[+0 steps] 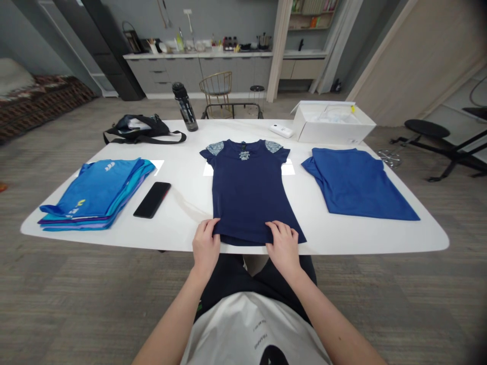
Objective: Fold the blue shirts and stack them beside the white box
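Note:
A navy T-shirt point(249, 190) with patterned shoulders lies spread flat on the white table point(182, 203), collar away from me. My left hand point(206, 247) rests at the bottom hem on the left side, fingers curled onto the fabric edge. My right hand point(283, 246) sits at the hem on the right side, fingers bent and pressing or pinching the cloth. Both hands are at the table's near edge.
A stack of folded blue shirts point(97, 195) lies at the left, a black phone point(152, 199) beside it. A blue shirt point(357, 187) lies at the right. Behind stand a white box point(331, 126), a remote point(281, 131), a dark bottle point(185, 107) and a black bag point(140, 129).

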### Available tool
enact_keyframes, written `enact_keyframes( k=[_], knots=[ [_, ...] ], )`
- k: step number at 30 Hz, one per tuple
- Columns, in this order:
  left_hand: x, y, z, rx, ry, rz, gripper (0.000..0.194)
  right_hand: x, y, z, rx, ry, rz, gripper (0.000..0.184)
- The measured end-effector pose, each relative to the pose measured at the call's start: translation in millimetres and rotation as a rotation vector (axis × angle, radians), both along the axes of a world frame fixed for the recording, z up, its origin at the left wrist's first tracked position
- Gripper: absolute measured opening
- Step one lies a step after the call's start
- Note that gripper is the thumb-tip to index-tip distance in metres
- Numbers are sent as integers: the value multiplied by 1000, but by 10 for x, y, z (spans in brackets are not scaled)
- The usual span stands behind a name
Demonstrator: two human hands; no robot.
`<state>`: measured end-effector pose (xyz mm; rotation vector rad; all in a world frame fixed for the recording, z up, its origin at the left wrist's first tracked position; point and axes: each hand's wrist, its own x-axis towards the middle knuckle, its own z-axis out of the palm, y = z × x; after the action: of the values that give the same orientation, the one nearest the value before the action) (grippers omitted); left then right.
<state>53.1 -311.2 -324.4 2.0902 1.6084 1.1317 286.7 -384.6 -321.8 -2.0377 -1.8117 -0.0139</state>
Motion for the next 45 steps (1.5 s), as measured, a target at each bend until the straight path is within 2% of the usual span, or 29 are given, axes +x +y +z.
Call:
enact_keyframes(
  k=[4, 8, 11, 14, 17, 20, 24, 28, 32, 35, 40, 45],
  knots=[
    [-48, 2, 18, 97, -115, 106, 35, 280, -109, -30, 24, -35, -65, 56],
    [-115, 96, -7, 124, -158, 184, 22, 577, -207, -43, 50, -52, -183, 46],
    [-229, 163, 8, 120, -91, 65, 22, 740, -270, -60, 71, 12, -231, 41],
    [-407, 180, 59, 160, 10, -35, 24, 837, -313, -81, 109, 110, -209, 39],
    [-601, 150, 105, 218, 117, -75, 26, 879, -329, -95, 156, 176, -178, 37],
    [-738, 110, 117, 252, 209, -107, 28, 890, -330, -102, 189, 202, -208, 33],
    [-769, 86, 34, 259, 262, -14, 25, 901, -334, -129, 220, 216, -237, 27],
    [-720, 90, -146, 148, 221, 47, 28, 917, -339, -174, 186, 255, -92, 27],
    [-751, 68, -268, 32, 237, -42, 43, 942, -340, -185, 149, 233, 49, 25],
    [-833, 33, -256, 70, 202, -66, 37, 969, -350, -152, 167, 235, 12, 22],
    [-965, -44, -134, 145, 145, -65, 22, 1040, -379, -87, 232, 288, -90, 18],
    [-1067, -113, -136, 118, 152, -118, 23, 1124, -426, -122, 188, 306, -84, 20]
  ],
)
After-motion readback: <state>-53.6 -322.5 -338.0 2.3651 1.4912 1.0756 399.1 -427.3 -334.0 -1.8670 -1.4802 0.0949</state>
